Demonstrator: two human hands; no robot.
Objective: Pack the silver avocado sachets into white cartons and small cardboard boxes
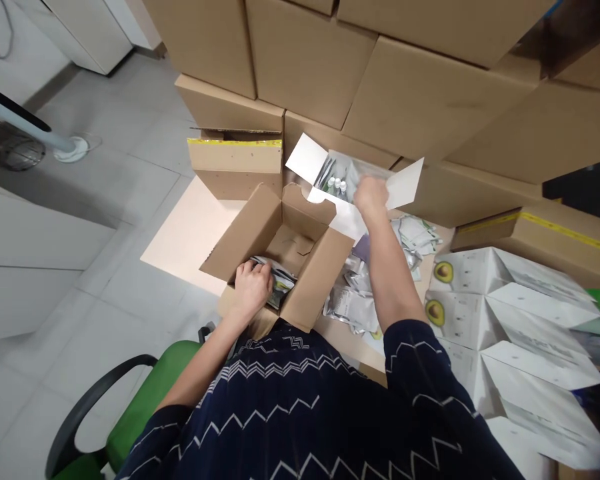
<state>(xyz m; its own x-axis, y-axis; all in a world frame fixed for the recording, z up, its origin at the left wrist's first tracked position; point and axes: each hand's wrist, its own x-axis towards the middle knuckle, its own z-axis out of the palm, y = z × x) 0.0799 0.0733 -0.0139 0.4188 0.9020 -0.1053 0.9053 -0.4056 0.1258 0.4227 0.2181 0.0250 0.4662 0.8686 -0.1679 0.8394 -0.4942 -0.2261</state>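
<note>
Reaching into two open boxes at once, one hand in each.

The left hand [253, 285] lay inside the brown carton [310, 280] at near centre, fingers curled over the sachets [280, 283] stacked at its bottom, pressing on them; whether it gripped one I could not tell. The right hand [371, 197] stretched farther, into the white box [305, 160] just beyond the carton, its fingers bent among the contents beside small vials [337, 185]; its hold was blurred. Loose silver packets [353, 303] lay on the table right of the carton, under that forearm.
</note>
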